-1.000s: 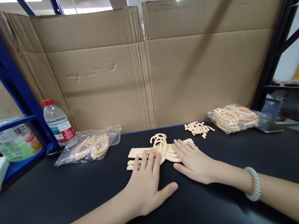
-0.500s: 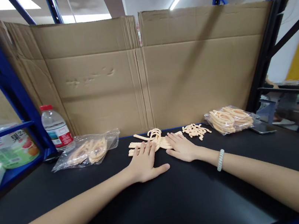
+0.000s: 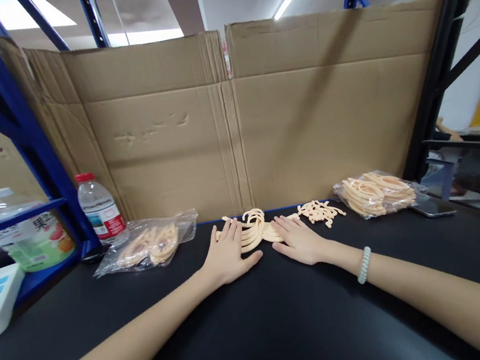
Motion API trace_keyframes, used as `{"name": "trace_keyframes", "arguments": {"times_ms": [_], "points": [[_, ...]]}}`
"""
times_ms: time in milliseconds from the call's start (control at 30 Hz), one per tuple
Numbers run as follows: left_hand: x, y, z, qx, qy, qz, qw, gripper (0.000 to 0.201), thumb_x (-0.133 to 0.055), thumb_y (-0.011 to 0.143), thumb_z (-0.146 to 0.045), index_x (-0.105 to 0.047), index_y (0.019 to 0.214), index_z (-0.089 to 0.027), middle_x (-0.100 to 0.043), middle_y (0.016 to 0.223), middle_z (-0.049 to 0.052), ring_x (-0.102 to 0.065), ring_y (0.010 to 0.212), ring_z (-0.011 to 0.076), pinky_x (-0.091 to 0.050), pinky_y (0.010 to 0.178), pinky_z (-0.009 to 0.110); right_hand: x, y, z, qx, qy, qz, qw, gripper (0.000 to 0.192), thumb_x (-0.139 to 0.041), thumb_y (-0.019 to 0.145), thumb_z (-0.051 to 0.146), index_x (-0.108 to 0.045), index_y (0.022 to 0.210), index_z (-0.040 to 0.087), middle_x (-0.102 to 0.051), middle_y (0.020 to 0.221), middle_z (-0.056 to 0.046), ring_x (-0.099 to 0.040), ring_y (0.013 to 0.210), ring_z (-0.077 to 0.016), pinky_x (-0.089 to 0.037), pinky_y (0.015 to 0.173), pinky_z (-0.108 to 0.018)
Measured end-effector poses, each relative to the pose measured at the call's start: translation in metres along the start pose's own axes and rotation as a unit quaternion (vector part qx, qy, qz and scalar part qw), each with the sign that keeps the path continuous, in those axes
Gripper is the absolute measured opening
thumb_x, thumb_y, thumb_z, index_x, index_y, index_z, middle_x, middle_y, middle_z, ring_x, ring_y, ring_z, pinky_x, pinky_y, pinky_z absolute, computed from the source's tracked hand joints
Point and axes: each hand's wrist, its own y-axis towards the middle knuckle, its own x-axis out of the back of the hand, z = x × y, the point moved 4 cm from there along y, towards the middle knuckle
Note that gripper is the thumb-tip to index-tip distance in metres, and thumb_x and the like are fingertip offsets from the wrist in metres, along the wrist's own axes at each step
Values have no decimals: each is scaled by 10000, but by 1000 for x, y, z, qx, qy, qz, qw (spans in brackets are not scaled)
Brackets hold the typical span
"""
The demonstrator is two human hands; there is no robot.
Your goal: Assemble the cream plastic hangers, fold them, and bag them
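Hands [image 3: 227, 257] flat on unlabelled hangers [image 3: 254, 232]; bottle [image 3: 101, 210] label unreadable.

Both hands lie flat, fingers spread, on a stack of pale orange plastic hangers [image 3: 254, 233] near the back edge of the black bench [image 3: 263, 333], the left hand [image 3: 227, 257] and right hand [image 3: 300, 241] on either side of the hooks. A loose heap of small hooks [image 3: 319, 211] lies just right of the stack. Clear bags of hangers sit toward the back corners, one left [image 3: 152, 243] and one right [image 3: 377, 191], before a cardboard wall [image 3: 232, 127].
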Motion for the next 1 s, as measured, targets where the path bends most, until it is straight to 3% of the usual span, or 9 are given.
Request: {"name": "trace_keyframes", "arguments": {"times_ms": [233, 633, 1000], "points": [[-4, 10, 13, -42, -19, 42, 998, 880, -293, 833, -726, -292, 1453, -102, -290, 1509, 184, -209, 1415, 322, -88, 1116, 583, -3, 0, 0, -5, -18, 14, 1000, 692, -238, 959, 483, -256, 1459, 7, -234, 1520, -195, -163, 1416, -309, -160, 1138, -476], [3, 2, 7, -79, 7, -35, 996, 596, -325, 927, -513, -508, 1289, -77, -528, 1251, 194, -499, 1163, 308, -239, 1067, 560, -3, -2, 2, 2, -6, 16, 1000, 624, -207, 966, 408, -277, 1456, 27, -241, 1520, -173, -178, 1414, -303, -177, 1127, -525], [1, -1, 9, -56, -26, -74, 995, 471, -414, 899, -452, -572, 1198, -124, -564, 1230, 151, -510, 1151, 279, -305, 1046, 477, -4, -4, 0, 9, -6, -21, 1000, 578, -271, 957, 392, -345, 1436, 78, -323, 1491, -165, -251, 1392, -306, -212, 1116, -526]]}}
